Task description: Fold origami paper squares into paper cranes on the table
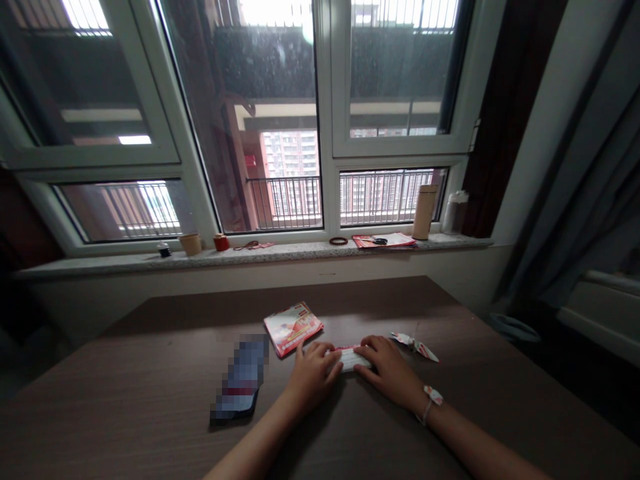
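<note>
Both hands are set over a folded paper strip (353, 361) on the table (150, 373), its left end gripped by the left hand (314, 370) and its right end by the right hand (391, 368). On each hand the fingers are curled over the strip and the thumb is laid along its near side. The strip lies well in from the table's far edge, about midway between its far corners. A white bracelet (433, 395) is worn on the right wrist. Just beyond the left hand, toward the far edge, a red-and-white booklet (294, 328) is laid at a slant. Nearer the left edge a phone (240, 380) is placed, its screen blurred by pixels. Between the right hand and the right edge a folded paper piece (415, 345) is seen. Past the far edge, a stone sill (300, 252) is lined, from its left end to its right, with a cup (191, 244), a red jar (221, 242), a dark ring (339, 241), scissors (381, 241) on papers (400, 239), a tan flask (424, 212) and a pale bottle (455, 215).
</note>
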A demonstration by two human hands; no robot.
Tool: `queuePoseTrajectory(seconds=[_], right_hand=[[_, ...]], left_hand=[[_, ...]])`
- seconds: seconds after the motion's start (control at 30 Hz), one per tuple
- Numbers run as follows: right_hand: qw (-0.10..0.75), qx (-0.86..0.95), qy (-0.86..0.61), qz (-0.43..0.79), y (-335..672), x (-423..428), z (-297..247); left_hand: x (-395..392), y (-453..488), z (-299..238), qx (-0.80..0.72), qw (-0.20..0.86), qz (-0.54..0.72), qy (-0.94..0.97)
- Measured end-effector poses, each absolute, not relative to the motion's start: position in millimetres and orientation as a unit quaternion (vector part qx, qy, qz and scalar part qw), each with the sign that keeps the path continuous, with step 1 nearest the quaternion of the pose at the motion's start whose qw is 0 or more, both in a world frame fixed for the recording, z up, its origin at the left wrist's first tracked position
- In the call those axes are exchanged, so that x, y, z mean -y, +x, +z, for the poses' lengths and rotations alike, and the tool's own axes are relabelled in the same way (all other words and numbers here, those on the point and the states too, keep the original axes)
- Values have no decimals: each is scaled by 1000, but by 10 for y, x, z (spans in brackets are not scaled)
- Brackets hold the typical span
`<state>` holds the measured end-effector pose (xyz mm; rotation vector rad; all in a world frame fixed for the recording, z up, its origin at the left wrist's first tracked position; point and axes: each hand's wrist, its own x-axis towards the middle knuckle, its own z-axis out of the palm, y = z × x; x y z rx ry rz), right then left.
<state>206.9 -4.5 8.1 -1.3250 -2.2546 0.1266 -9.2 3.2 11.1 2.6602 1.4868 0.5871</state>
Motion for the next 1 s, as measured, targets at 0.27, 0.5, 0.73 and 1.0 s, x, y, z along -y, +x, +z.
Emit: queuePoseTrajectory(seconds=[0.27,0.5,0.73,1.0], right_hand=[[267,824,-498,46,2101,52,87],[269,824,-498,40,2098,44,63],[260,823,-504,44,2097,53,68],[257,822,-507,43,2090,65,96]], left_hand=[[-39,-97,86,-475,21,195,858],[-91,-97,69,-467,24,205,860],[-101,-96,68,-472,32,209,856],[-83,-89,80,-480,46,206,851]])
